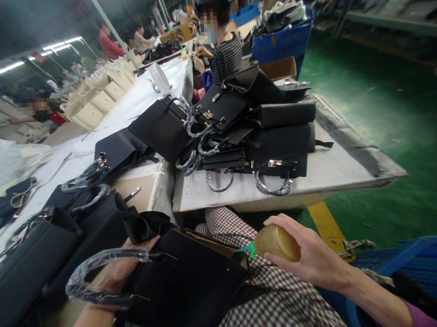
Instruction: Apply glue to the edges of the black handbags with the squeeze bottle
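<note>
A black handbag [188, 287] lies tilted across my lap, its top edge partly open and showing a tan inside. Its handle [88, 273] is wrapped in clear plastic and loops over my left wrist. My left hand [126, 263] grips the bag at its handle side, fingers partly hidden by a black flap [144, 226]. In my right hand [307, 251] is a squeeze bottle [277, 243] of amber liquid, fingers wrapped round it. The bottle's green nozzle [249, 249] points left, at the bag's open edge; whether it touches cannot be told.
Black handbags [287, 145] are piled on the white table [336, 177] ahead, and more bags [29, 261] lie at my left. A co-worker in a striped top [229, 55] sits beyond the pile. Blue bin [281, 43] behind; blue stool or basket [421, 260] at lower right. Green floor.
</note>
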The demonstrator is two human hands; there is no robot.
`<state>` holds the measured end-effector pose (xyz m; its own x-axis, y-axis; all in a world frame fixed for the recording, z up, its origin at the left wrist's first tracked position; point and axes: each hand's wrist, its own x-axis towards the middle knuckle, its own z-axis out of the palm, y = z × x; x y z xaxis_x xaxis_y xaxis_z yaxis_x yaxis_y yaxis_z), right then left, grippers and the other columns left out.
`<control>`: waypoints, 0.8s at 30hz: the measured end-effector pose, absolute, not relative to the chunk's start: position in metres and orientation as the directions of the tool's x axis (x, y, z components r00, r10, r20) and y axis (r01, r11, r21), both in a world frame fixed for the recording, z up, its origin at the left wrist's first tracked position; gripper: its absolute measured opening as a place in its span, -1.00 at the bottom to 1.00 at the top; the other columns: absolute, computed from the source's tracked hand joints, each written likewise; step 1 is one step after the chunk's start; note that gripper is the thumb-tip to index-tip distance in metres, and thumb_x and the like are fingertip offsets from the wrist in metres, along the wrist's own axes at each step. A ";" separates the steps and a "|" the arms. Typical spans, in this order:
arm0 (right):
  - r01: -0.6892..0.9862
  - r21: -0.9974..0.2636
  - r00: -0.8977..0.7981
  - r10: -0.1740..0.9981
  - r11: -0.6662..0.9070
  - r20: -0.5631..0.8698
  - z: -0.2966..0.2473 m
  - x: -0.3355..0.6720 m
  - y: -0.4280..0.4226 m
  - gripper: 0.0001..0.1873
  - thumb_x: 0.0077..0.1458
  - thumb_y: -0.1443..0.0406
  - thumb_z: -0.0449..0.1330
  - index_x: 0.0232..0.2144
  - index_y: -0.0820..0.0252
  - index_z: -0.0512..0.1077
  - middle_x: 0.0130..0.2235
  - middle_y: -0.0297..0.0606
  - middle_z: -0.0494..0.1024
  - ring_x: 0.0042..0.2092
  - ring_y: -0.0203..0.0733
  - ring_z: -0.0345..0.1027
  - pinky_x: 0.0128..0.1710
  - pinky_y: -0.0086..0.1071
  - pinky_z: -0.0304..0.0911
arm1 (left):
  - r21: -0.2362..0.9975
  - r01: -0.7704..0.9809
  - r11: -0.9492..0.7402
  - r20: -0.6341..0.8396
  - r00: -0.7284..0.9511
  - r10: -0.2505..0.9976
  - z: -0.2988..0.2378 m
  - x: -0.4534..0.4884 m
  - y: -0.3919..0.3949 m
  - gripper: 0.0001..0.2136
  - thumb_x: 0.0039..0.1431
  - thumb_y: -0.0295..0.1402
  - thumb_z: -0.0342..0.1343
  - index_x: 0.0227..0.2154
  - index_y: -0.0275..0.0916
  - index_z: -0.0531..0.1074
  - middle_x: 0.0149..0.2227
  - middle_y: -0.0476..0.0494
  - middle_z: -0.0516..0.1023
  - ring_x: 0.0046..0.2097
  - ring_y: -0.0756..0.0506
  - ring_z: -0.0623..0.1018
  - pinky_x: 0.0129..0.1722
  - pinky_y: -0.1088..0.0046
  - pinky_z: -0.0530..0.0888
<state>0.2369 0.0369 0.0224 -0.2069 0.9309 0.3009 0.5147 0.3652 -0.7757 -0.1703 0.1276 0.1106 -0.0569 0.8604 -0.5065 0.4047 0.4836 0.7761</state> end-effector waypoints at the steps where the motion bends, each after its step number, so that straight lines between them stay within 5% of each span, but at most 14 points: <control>1: 0.511 -0.780 -0.197 0.932 0.361 0.303 0.023 0.237 0.036 -0.50 0.25 0.10 0.28 0.15 -0.01 0.22 0.01 -0.21 0.48 -0.02 -0.09 0.48 -0.03 -0.23 0.48 | 0.782 0.408 0.471 -0.499 -0.042 0.865 0.110 -0.172 0.127 -0.51 -0.02 -0.01 0.44 -0.08 -0.13 0.53 0.08 -0.22 0.64 0.12 -0.35 0.60 0.11 0.21 0.61; 9: 0.323 -0.927 -0.078 0.982 0.189 0.173 0.031 0.227 0.033 -0.52 0.23 0.05 0.32 0.09 -0.02 0.29 -0.06 -0.31 0.53 -0.12 -0.15 0.50 -0.14 -0.32 0.45 | 0.787 0.449 0.423 -0.457 -0.038 0.889 0.115 -0.173 0.114 -0.48 0.05 0.04 0.38 -0.03 -0.18 0.53 0.08 -0.14 0.64 0.13 -0.35 0.58 0.22 0.07 0.51; 16: 0.063 -0.996 -0.023 0.998 0.061 0.060 0.036 0.208 0.036 -0.47 0.22 0.00 0.33 0.10 0.01 0.27 -0.17 -0.37 0.50 -0.23 -0.22 0.45 -0.24 -0.39 0.39 | 0.786 0.466 0.405 -0.453 -0.010 0.891 0.127 -0.158 0.110 -0.57 0.12 -0.05 0.36 -0.03 -0.19 0.56 0.00 -0.06 0.69 0.15 -0.30 0.59 0.16 0.26 0.54; 24: -0.146 -0.988 -0.015 0.999 0.050 0.052 0.046 0.191 0.043 -0.41 0.14 0.01 0.40 0.10 0.00 0.30 -0.09 -0.34 0.47 -0.14 -0.20 0.41 -0.15 -0.43 0.40 | 0.811 0.444 0.382 -0.442 0.036 0.896 0.115 -0.167 0.112 -0.51 0.12 -0.02 0.35 0.03 -0.18 0.54 0.10 -0.22 0.63 0.15 -0.34 0.58 0.22 0.10 0.50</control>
<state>0.1906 0.0430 0.0459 -0.0148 0.9985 0.0525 -0.1458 0.0498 -0.9881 -0.1671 0.1118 0.1150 0.0358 0.8964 -0.4419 0.4436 0.3820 0.8107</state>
